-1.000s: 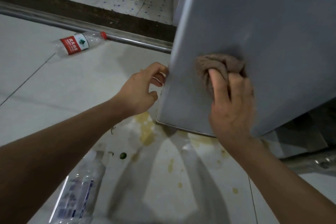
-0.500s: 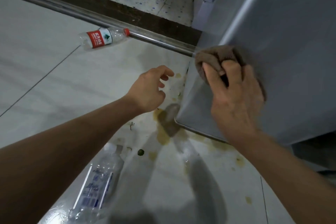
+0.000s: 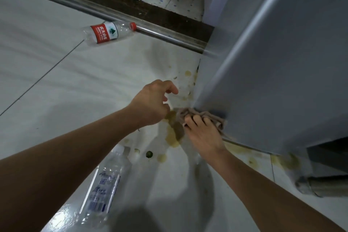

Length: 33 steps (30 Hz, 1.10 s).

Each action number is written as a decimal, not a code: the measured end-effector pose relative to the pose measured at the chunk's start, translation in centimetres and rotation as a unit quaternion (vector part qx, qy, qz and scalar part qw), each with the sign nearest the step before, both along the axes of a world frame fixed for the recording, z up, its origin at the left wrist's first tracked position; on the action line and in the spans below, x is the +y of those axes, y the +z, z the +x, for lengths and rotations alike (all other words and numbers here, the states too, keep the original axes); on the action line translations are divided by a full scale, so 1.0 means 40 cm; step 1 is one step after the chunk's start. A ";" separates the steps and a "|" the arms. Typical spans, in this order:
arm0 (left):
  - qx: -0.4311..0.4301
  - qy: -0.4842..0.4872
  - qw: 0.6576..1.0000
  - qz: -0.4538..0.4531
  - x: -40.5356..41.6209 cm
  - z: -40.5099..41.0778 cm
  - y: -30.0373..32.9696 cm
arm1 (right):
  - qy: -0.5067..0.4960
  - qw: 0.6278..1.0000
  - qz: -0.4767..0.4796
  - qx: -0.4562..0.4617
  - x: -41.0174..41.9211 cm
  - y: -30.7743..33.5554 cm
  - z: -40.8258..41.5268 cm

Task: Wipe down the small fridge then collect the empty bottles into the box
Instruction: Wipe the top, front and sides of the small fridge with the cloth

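The small grey fridge (image 3: 278, 73) fills the right side, its lower front corner near the centre. My right hand (image 3: 202, 131) grips a brown cloth (image 3: 216, 118) against that bottom corner. My left hand (image 3: 152, 101) hovers above the floor just left of the cloth, fingers loosely curled, holding nothing. An empty bottle with a red label and red cap (image 3: 108, 33) lies on the floor at upper left. A second clear bottle with a blue label (image 3: 105, 186) lies beside my left forearm.
White floor tiles (image 3: 56, 84) carry yellowish stains (image 3: 172, 135) under the fridge corner. A metal threshold rail (image 3: 116, 15) runs diagonally across the top, with a dark strip and speckled tiles behind. A grey object (image 3: 308, 186) sits low right.
My right hand slid the cloth down the fridge face to its bottom corner. My left hand left the fridge edge and now hangs free. The view shifted, bringing both bottles further into frame.
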<state>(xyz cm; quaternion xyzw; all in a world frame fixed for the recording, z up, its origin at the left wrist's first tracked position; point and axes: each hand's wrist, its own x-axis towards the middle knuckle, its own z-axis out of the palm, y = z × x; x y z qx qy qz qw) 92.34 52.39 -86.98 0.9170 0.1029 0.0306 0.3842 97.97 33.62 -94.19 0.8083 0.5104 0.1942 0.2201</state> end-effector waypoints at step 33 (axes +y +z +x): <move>-0.106 0.113 0.988 -0.002 -0.217 0.093 -0.073 | 0.025 0.987 0.144 -0.062 -0.399 0.068 0.079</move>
